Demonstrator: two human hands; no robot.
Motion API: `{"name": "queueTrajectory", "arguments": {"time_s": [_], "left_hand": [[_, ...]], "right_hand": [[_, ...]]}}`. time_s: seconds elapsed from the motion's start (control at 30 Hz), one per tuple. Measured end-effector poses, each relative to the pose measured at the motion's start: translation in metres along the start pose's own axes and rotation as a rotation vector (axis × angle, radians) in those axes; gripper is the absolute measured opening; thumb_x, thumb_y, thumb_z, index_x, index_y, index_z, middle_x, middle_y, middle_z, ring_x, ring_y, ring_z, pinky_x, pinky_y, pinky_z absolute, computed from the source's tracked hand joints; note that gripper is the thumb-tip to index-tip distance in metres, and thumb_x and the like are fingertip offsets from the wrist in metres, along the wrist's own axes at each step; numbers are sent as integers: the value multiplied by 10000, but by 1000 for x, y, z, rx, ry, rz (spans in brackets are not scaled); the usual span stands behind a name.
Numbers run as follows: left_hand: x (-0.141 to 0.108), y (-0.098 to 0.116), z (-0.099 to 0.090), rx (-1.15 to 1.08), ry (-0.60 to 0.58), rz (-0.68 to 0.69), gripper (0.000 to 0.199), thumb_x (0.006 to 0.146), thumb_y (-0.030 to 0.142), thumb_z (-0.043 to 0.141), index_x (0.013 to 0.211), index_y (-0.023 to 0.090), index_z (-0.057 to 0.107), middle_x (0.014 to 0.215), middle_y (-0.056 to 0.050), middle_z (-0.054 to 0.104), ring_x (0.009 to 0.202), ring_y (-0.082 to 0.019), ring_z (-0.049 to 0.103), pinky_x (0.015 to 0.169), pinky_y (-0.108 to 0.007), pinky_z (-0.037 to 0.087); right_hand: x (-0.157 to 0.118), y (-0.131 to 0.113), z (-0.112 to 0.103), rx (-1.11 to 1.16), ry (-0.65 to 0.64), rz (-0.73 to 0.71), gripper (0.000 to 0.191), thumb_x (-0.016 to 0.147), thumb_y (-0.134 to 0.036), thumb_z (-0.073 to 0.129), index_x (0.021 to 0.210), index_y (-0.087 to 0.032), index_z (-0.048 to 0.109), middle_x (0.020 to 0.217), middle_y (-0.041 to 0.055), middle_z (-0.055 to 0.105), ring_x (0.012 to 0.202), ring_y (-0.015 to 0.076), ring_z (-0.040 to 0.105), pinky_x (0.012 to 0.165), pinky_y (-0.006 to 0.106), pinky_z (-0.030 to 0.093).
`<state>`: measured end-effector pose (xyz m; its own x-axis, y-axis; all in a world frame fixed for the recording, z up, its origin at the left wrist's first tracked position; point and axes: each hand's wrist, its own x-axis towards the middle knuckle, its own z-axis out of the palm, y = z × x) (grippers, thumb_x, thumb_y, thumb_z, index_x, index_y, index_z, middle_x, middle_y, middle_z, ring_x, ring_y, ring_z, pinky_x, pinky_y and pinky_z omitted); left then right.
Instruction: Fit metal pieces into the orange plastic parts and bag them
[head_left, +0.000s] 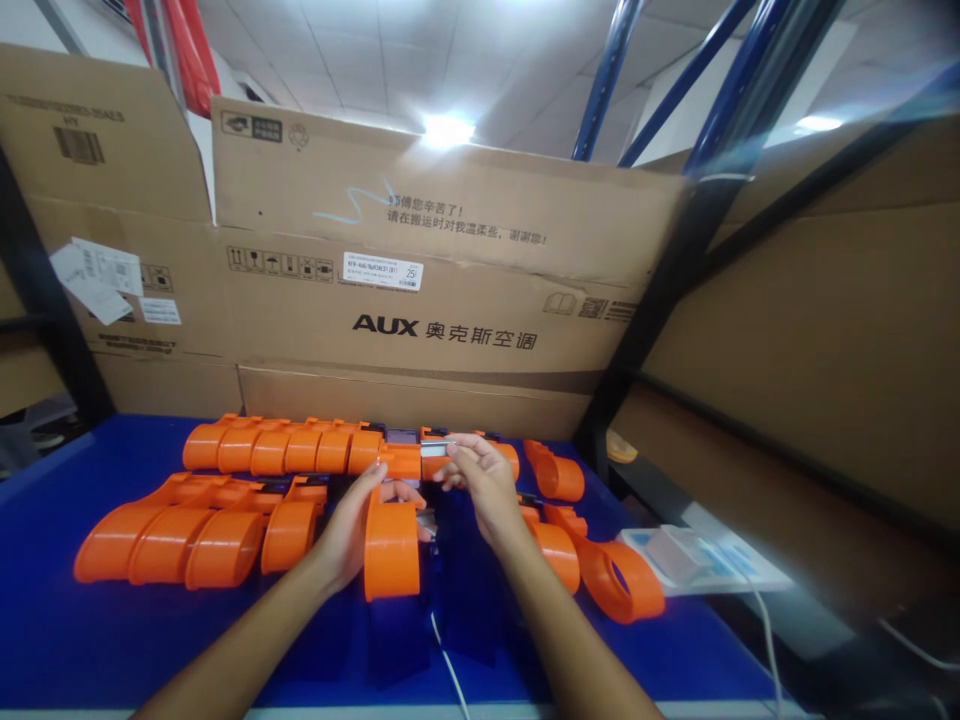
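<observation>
My left hand [352, 525] is wrapped round an orange plastic part [392, 550] with a wide ring at its lower end, held upright above the blue table near the middle. To its right, my right hand [484, 485] pinches a thin metal piece [439, 443] between thumb and fingertips, close to the top of the held part. Something metallic and small shows at the left hand's fingertips, too blurred to name. Behind both hands runs a row of similar orange parts [270, 450].
More orange parts [225, 545] lie front left and others [626, 580] at the right of the blue table [300, 660]. A white box [675, 553] with a cable sits at the right edge. Cardboard [450, 350] stands behind; a dark post [637, 320] rises at the right.
</observation>
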<state>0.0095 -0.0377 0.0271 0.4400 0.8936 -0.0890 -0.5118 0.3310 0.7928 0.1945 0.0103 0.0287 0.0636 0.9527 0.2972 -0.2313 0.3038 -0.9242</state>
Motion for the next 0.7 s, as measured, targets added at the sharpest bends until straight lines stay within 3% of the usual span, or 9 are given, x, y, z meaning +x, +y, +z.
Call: {"name": "queueTrajectory", "arguments": {"time_s": [0.53, 0.7], "left_hand": [[1, -4, 4, 50, 48, 49, 533, 867, 640, 593, 835, 114, 677, 697, -136, 730, 491, -189, 633, 511, -265, 454], [8, -9, -5, 2, 60, 76, 482, 812, 623, 685, 862, 145, 645, 813, -103, 740, 601, -210, 687, 552, -274, 478]], "right_hand": [[2, 5, -3, -31, -60, -24, 360, 799, -440, 799, 1011, -199, 636, 649, -21, 690, 541, 163, 707, 467, 215, 524], [2, 7, -1, -25, -111, -13, 374, 808, -460, 787, 1019, -207, 609, 647, -34, 676, 540, 174, 714, 466, 226, 533]]}}
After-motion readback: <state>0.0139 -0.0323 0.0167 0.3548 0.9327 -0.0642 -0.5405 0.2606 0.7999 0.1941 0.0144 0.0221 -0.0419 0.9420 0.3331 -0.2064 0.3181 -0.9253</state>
